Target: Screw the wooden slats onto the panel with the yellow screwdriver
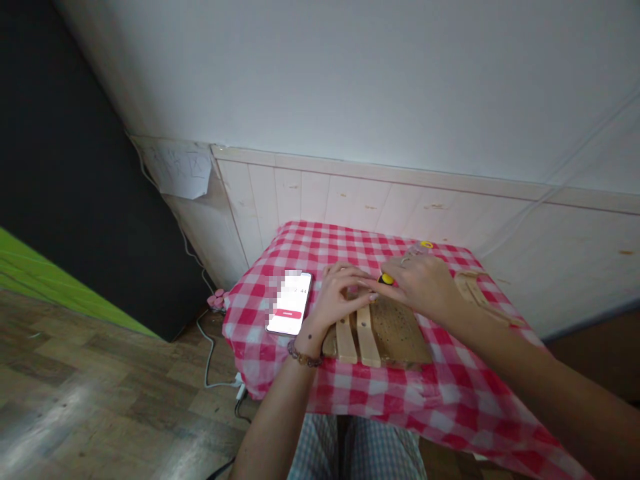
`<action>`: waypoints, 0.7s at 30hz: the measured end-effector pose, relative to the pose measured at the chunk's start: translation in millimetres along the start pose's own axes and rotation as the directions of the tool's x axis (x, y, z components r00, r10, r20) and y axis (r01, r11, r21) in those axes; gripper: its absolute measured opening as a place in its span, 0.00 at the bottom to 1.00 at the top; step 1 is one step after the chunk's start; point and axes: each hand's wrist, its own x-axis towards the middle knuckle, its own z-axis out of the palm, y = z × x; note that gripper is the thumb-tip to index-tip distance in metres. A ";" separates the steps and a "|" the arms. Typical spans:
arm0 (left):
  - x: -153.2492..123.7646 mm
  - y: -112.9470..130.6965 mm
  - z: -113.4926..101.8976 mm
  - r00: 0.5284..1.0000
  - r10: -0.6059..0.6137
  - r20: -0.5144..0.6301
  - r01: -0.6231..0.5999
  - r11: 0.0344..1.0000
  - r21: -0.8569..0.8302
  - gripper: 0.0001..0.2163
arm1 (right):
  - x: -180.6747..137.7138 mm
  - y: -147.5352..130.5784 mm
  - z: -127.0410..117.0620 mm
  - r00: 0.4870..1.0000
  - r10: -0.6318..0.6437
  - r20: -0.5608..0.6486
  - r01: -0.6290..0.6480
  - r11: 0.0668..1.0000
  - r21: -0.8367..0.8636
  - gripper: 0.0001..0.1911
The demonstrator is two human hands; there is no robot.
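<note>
Two pale wooden strips (369, 339) lay bodyward of my grip in the head view, long axes pointing toward me, nearer my left hand (344, 291), whose hold I couldn't tell; my right hand (420, 283) clasped a yellow-and-black object (387, 279).

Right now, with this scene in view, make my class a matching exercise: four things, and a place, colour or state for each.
1. smartphone
2. beaded bracelet
3. checked tablecloth
4. brown wooden board

A. beneath two pale wooden strips
B. lit up
C. around the left wrist
D. red and white

Pairs: 1-B, 2-C, 3-D, 4-A
</note>
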 end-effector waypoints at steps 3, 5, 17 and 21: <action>1.0 -1.9 0.8 1.000 0.011 -0.007 -0.011 1.000 0.004 0.06 | 7.4 -13.3 -10.8 0.989 0.101 0.107 -0.096 0.994 -0.052 0.40; 0.8 -3.8 1.9 1.000 0.011 -0.019 -0.011 1.000 0.009 0.06 | 12.7 -17.1 -15.7 0.976 0.124 0.182 -0.114 0.991 -0.065 0.40; -0.2 -6.4 4.6 0.999 -0.021 -0.044 0.019 0.999 -0.028 0.05 | 4.1 29.2 -7.4 0.952 -0.298 0.068 0.231 0.847 0.480 0.13; 0.4 -3.2 2.8 0.998 -0.041 -0.051 0.036 0.995 -0.093 0.11 | 8.9 28.0 -3.5 0.959 -0.248 0.141 0.174 0.900 0.401 0.11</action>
